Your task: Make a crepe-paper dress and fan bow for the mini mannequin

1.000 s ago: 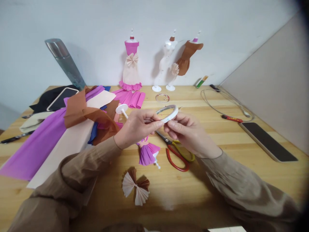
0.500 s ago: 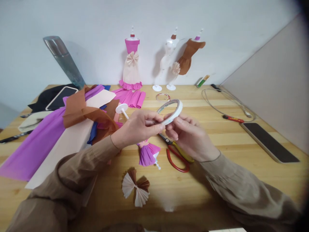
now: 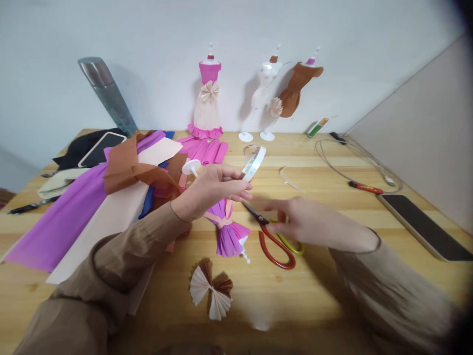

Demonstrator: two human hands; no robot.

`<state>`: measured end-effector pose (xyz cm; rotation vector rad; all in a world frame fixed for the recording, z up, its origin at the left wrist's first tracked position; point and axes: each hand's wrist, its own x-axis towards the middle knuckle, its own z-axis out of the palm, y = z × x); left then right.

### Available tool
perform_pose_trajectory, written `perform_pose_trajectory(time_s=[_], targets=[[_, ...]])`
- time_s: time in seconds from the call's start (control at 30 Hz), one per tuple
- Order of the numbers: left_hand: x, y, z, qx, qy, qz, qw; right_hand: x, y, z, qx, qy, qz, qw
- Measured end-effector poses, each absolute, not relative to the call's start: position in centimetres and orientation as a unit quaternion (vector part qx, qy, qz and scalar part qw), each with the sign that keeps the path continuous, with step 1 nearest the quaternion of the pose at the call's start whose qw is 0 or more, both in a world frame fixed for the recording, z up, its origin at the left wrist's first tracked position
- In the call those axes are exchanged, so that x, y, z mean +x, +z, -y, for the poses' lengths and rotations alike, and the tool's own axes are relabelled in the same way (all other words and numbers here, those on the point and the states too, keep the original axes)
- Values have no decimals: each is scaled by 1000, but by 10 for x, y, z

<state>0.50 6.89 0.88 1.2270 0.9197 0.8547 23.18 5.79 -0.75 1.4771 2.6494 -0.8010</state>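
Observation:
Pinched in my left hand (image 3: pixel 218 190) is a narrow roll of white tape (image 3: pixel 254 162), tilted nearly edge-on. My right hand (image 3: pixel 310 222) is blurred by motion above the scissors (image 3: pixel 275 246), apart from the tape; whether its fingers hold anything is unclear. The scissors have one red and one yellow handle and lie partly under that hand. Below my left hand lies a small mannequin in a purple crepe paper dress (image 3: pixel 231 236), its round white base (image 3: pixel 191 166) showing past the wrist. A brown and cream pleated paper fan bow (image 3: pixel 211 291) lies nearer me.
Crepe paper sheets (image 3: pixel 74 217) pile up on the left, beside a phone (image 3: pixel 101 150) and a pen (image 3: pixel 33 204). Mannequins stand at the wall, one in a pink and cream dress (image 3: pixel 209 106). A cable (image 3: pixel 332 170) and a dark-screened phone (image 3: pixel 424 227) lie right. A thin curved strip (image 3: pixel 290 180) lies mid-table.
My right hand has let go of the tape roll and moved down and right, over the scissors. My left hand keeps the roll, now turned more edge-on. The view has shifted slightly.

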Motion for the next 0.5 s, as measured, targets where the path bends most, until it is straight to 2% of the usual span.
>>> perform_pose_trajectory(time_s=[0.07, 0.17, 0.27, 0.33, 0.43, 0.5], targets=[[5, 8, -71, 518, 384, -413, 643, 240, -20, -49, 485, -193, -852, 48], [6, 6, -75, 505, 390, -418, 646, 242, -39, -32, 518, -124, -844, 62], [6, 4, -75, 501, 388, -417, 651, 237, -47, -27, 549, -107, -827, 55], [5, 3, -75, 500, 385, -412, 657, 238, -44, -31, 575, -156, -803, 16], [4, 2, -75, 496, 379, -406, 668, 252, -33, -41, 530, -366, -758, -104], [3, 3, -77, 493, 378, -406, 671, 265, -24, -44, 480, -456, -730, -170]])
